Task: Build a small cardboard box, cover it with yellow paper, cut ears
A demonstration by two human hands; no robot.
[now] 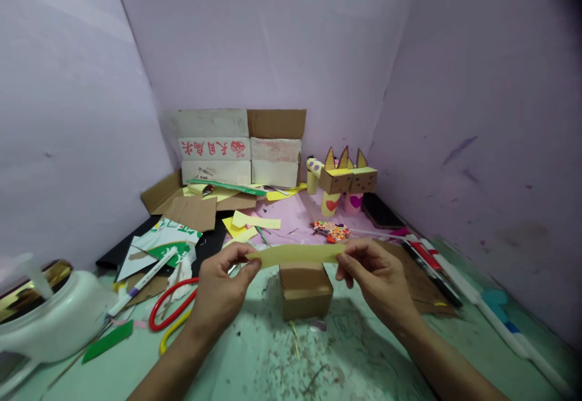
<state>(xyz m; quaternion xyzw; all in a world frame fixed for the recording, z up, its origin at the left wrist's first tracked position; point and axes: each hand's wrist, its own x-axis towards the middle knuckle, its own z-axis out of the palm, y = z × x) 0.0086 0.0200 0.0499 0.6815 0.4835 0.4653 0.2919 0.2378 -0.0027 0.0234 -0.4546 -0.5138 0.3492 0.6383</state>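
A strip of yellow paper (295,255) is stretched level between my two hands. My left hand (225,279) pinches its left end between thumb and fingers. At the other end, my right hand (377,276) grips the strip the same way. Just below and behind the strip, a small brown cardboard box (307,301) stands on the table, and the strip hides part of its top edge. Whether the strip touches the box I cannot tell.
Scissors with red and yellow handles (171,304) lie left of my left hand. A white glue gun (59,310) is at far left. Paper scraps (254,220) and cardboard animal figures (348,179) stand farther back. Markers (425,252) and a dark phone (381,210) lie right.
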